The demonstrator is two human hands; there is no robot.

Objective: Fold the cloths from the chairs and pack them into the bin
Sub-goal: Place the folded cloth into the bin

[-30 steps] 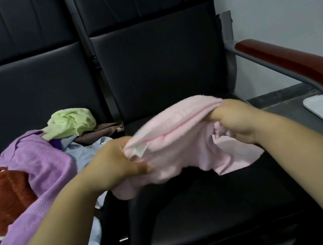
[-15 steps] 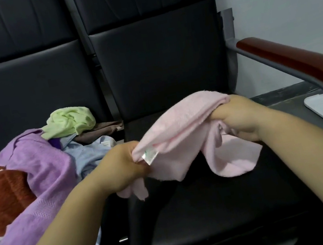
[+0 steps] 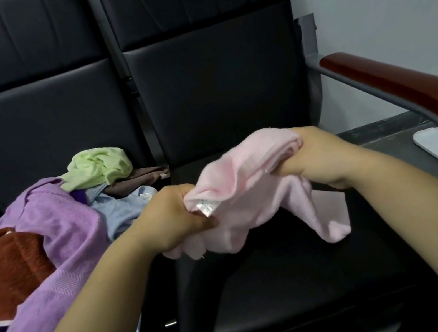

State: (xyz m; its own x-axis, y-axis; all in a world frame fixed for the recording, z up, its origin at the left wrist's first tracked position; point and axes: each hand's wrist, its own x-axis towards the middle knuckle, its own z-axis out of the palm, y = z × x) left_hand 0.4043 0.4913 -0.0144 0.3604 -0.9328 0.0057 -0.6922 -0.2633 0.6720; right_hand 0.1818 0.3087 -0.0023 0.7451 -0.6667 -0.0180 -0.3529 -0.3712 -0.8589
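Both fists, left hand and right hand, clench one fluffy pink cloth above the right black padded chair, while at least five crumpled cloths lie heaped on the left black padded chair.

colours on the two black padded chairs
pale pink terry cloth, white care tag; lilac herringbone-weave towel, lime green cloth, rust brown cloth, light blue cloth; reddish-brown wooden armrest.
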